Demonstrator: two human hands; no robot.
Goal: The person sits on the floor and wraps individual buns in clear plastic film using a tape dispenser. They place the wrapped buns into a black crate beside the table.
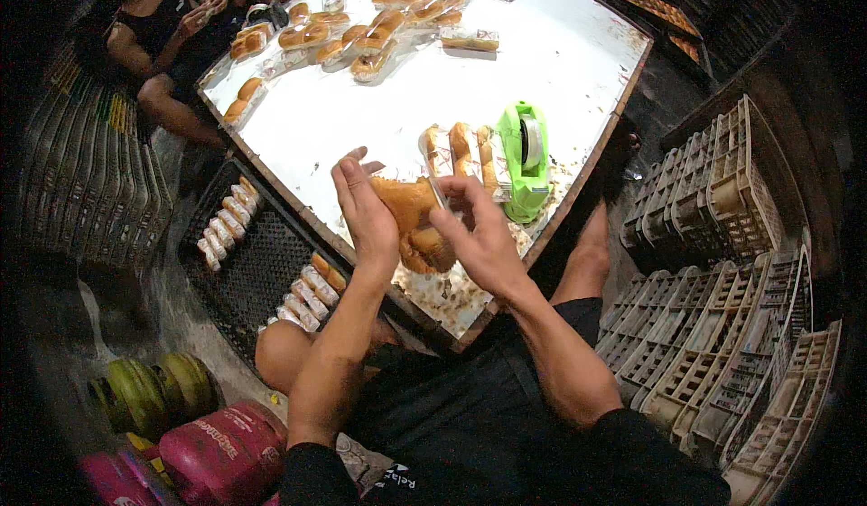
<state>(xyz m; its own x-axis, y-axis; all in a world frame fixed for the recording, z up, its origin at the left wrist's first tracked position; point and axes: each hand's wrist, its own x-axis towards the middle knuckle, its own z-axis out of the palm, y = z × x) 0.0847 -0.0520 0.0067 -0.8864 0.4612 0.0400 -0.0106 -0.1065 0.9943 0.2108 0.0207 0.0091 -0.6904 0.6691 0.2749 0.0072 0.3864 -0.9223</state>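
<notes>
Before me, over the near corner of a white tabletop (379, 116), my two hands are around a golden-brown bread roll (405, 201). My left hand (368, 211) lies flat along the roll's left side, fingers extended. On the right, my right hand (477, 235) has its thumb and fingers bent around what looks like the edge of a clear plastic wrapper (439, 191). Another brown bread piece (428, 250) lies just below, between my wrists. Beyond my right hand several wrapped rolls (462, 152) stand side by side against a lime-green tape dispenser (527, 167).
Many wrapped buns (372, 35) are scattered at the table's far side. A black crate (254, 262) with wrapped rolls stands low left. A person (159, 38) sits at upper left. Stacked plastic crates (704, 181) are at right; gas cylinders (223, 448) stand lower left.
</notes>
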